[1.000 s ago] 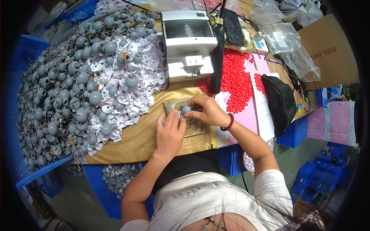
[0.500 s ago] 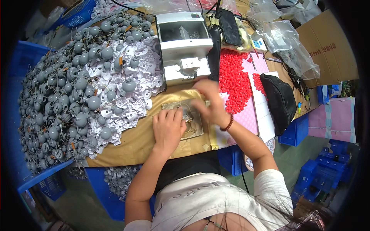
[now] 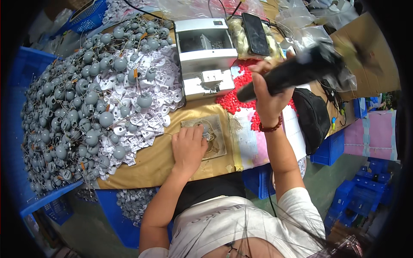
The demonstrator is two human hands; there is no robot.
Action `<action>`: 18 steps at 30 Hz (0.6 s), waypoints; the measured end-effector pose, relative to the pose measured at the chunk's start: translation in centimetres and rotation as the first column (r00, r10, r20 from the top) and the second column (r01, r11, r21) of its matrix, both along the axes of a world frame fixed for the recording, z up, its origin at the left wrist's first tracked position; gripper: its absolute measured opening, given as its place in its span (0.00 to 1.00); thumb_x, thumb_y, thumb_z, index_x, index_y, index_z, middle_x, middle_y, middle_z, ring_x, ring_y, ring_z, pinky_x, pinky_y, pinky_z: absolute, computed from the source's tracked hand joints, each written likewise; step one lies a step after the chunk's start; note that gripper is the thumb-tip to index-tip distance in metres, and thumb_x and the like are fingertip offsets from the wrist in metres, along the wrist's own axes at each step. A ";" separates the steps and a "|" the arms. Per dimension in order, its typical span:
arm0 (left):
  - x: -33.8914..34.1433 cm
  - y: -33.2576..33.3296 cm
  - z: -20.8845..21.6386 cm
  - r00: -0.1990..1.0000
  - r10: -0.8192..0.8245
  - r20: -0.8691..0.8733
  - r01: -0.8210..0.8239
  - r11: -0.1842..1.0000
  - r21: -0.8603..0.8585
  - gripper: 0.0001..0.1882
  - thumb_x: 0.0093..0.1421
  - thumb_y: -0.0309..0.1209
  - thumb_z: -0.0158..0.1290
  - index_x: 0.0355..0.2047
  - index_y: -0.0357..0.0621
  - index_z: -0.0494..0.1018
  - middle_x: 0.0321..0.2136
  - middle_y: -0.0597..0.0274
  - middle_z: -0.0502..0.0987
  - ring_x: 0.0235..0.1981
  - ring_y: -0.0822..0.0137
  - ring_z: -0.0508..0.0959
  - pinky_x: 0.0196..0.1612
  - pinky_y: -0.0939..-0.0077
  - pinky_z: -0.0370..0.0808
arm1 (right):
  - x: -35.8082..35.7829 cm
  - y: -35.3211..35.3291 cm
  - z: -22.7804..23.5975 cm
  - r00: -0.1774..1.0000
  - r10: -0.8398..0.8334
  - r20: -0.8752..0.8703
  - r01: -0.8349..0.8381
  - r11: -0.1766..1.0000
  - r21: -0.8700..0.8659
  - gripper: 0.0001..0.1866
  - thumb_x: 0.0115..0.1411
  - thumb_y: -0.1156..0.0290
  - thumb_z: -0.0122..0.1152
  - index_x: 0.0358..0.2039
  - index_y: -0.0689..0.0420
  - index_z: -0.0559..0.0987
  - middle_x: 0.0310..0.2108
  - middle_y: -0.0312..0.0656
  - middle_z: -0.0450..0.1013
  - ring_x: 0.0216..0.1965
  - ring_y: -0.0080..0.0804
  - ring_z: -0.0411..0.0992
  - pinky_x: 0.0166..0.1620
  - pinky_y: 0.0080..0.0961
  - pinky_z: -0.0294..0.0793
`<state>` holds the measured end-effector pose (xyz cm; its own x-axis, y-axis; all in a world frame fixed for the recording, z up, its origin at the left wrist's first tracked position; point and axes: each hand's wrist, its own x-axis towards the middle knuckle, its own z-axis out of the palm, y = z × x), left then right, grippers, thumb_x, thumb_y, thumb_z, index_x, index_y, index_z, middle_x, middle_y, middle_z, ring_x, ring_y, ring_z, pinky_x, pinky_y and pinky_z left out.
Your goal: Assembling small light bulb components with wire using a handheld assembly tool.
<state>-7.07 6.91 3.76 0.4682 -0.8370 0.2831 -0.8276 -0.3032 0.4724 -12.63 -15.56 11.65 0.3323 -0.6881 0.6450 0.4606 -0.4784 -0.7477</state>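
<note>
Black handheld tool [image 3: 287,74], long and barrel-shaped like a powered driver, now sits in the right hand [image 3: 267,95], lifted clear of the counter [image 3: 150,161] and angled with its tip down-left over the red caps [image 3: 234,99]; a second ago it lay upright beside the white machine [image 3: 205,56] and the right hand was down at the small work plate [image 3: 215,139] with a grey ball part pinched in it. That ball part no longer shows in either hand. Right fingers are wrapped fully round the tool's barrel, a closed whole-hand grasp. Left hand [image 3: 188,148] has stayed put at the near-left edge of the work plate, palm down, fingers curled and pressing on a small pale part with a thin wire running off to the left; whether they pinch it or only pin it I cannot tell. Judgement: the piece has been seated on the plate and the work has passed from placing to fastening, the tool coming across from the far right toward the plate. Left of the plate, heaped grey ball parts [image 3: 73,116] and white plastic pieces [image 3: 150,92] cover the counter. A phone [image 3: 255,27] lies far behind the machine, a black pouch [image 3: 314,114] at the right edge.
</note>
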 end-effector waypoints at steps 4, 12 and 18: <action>0.1 0.1 -0.2 0.999 0.003 0.033 -0.003 1.000 0.008 0.21 0.50 0.31 0.61 0.46 0.45 0.75 0.39 0.65 0.77 0.43 0.62 0.74 0.43 0.60 0.66 | 2.4 0.9 4.3 0.980 0.178 -0.086 -0.170 0.981 0.096 0.31 0.58 0.88 0.58 0.61 0.64 0.60 0.27 0.39 0.74 0.28 0.28 0.75 0.35 0.27 0.77; -0.1 -0.1 -0.4 0.999 0.033 0.017 -0.033 0.999 0.000 0.20 0.50 0.31 0.61 0.46 0.48 0.76 0.36 0.67 0.76 0.41 0.61 0.74 0.41 0.61 0.67 | 8.1 -1.0 2.0 0.942 0.134 -0.308 -0.138 0.990 0.012 0.13 0.56 0.80 0.68 0.40 0.64 0.75 0.26 0.37 0.77 0.23 0.23 0.76 0.29 0.21 0.75; 0.0 0.1 -0.9 0.999 0.043 0.009 -0.042 0.999 -0.028 0.21 0.51 0.31 0.61 0.46 0.47 0.75 0.37 0.66 0.76 0.42 0.60 0.74 0.42 0.59 0.66 | 4.8 3.1 2.0 0.855 0.349 -0.385 -0.248 0.925 0.287 0.25 0.50 0.75 0.72 0.47 0.61 0.72 0.29 0.32 0.72 0.31 0.18 0.70 0.35 0.22 0.72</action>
